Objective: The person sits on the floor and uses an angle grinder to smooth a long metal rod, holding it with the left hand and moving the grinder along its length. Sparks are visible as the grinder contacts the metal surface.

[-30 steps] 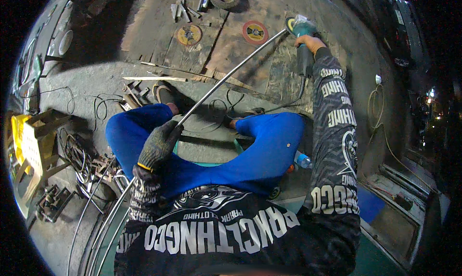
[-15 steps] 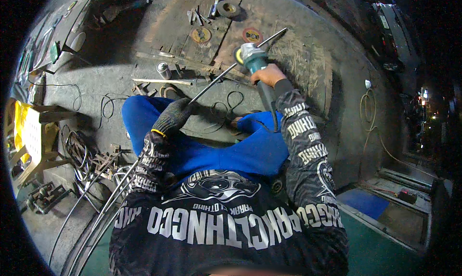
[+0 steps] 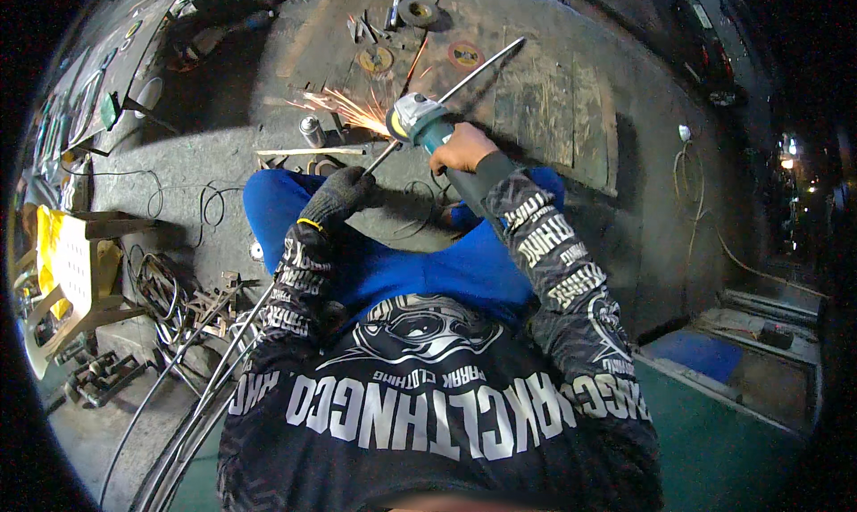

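My bare right hand [image 3: 464,149] is closed round the body of a green angle grinder [image 3: 433,130]. The grinder's yellowish disc [image 3: 394,123] meets a long metal rod [image 3: 482,68], and orange sparks [image 3: 353,110] fly off to the left and upward. My left hand [image 3: 344,195], in a dark grey knit glove with a yellow cuff edge, is wrapped round the rod's near end. From there the rod slants up and to the right, passing behind the grinder's head, its far tip over the board.
Discs [image 3: 465,55], a dark wheel [image 3: 418,13] and metal scraps lie on the wooden board [image 3: 558,128] ahead. A spray can [image 3: 312,132] stands left of the sparks. Tangled cables and metal bars [image 3: 192,307] lie at left beside a pale plastic chair [image 3: 76,271].
The grinder has moved left and down along the rod, nearer my left hand. Sparks have appeared at the disc; none flew before.
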Available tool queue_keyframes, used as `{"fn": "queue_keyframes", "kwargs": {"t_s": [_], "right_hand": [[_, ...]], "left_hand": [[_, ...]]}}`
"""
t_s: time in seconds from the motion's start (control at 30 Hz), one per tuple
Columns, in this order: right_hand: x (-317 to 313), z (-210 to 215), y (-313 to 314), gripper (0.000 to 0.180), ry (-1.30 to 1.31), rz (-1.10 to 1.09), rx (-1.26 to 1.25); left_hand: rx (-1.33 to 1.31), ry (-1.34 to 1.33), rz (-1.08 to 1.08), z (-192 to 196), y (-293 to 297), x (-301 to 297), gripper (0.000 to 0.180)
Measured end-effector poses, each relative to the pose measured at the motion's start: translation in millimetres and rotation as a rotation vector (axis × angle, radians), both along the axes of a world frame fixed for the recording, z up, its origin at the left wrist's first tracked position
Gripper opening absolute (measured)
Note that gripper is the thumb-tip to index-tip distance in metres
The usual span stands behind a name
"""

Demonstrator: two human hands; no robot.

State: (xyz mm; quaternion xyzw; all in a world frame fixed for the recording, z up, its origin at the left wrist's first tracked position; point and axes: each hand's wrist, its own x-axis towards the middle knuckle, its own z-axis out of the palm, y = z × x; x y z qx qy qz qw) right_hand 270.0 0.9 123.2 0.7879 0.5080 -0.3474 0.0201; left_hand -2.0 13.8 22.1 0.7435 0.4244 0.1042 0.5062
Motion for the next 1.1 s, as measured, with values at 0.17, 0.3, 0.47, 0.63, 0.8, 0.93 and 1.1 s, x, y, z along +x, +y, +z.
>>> {"fn": "queue_keyframes", "kwargs": {"t_s": [0.17, 0.3, 0.47, 0.63, 0.8, 0.93, 1.1], "right_hand": [[2.8, -1.5, -1.2, 0.067, 0.002, 0.013, -0.009], [4.8, -1.4, -2.4, 0.065, 0.008, -0.005, 0.020], [7.7, 3.3, -3.7, 0.062, -0.009, -0.002, 0.014], [18.0, 8.9, 2.3, 0.078, -0.026, -0.008, -0.055], [46.3, -1.1, 19.6, 0.080, -0.067, -0.020, -0.059], [81.5, -14.8, 35.5, 0.075, -0.023, -0.022, -0.139], [113.4, -19.4, 48.5, 0.061, -0.037, 0.048, -0.126]], "left_hand": [[0.055, -0.021, -0.032, -15.3, 10.5, 1.5, 0.043], [0.015, -0.068, -0.066, -21.0, 15.1, 3.3, 0.042], [-0.093, -0.002, -0.005, -0.5, 9.6, 3.2, 0.036], [0.044, -0.071, -0.038, 9.0, 1.6, -3.6, 0.034], [-0.051, -0.054, -0.007, -5.6, 7.5, 1.4, 0.043], [-0.134, -0.173, 0.032, 5.6, 1.5, 1.9, 0.043], [-0.060, -0.078, 0.020, 27.9, -7.9, -0.5, 0.041]]}}
